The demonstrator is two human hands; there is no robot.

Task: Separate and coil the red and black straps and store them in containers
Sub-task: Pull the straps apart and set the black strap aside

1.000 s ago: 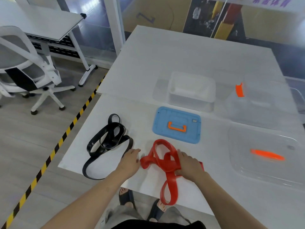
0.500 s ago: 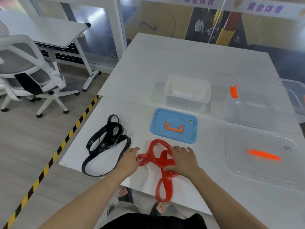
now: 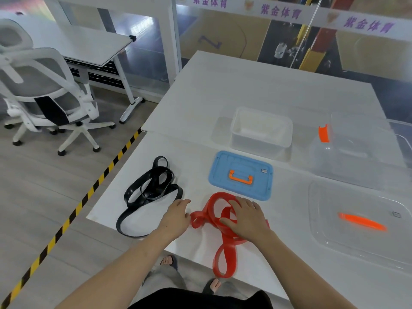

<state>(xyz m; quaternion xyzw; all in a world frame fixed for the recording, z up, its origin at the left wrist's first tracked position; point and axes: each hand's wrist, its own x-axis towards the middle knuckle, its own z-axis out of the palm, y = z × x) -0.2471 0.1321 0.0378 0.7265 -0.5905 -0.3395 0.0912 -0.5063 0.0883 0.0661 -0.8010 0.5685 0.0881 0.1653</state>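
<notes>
A red strap (image 3: pixel 224 255) lies in loose twisted loops near the front edge of the white table (image 3: pixel 245 90), one loop hanging over the edge. My right hand (image 3: pixel 246 216) rests flat on its upper loops. My left hand (image 3: pixel 178 215) pinches the strap's left end. A black strap (image 3: pixel 149 188) lies in a loose tangle to the left, one loop drooping off the table. A white open container (image 3: pixel 262 128) stands behind; a clear container (image 3: pixel 356 148) with an orange latch sits to the right.
A blue lid (image 3: pixel 242 175) with an orange handle lies just beyond the red strap. A clear lid (image 3: pixel 361 221) with an orange handle lies at the right. A white office chair (image 3: pixel 42 90) and a desk stand left, beside yellow-black floor tape (image 3: pixel 89 192).
My right hand slid up and left over the red loops and flattened onto them. My left hand stayed at the strap's left end. The view tilted up slightly.
</notes>
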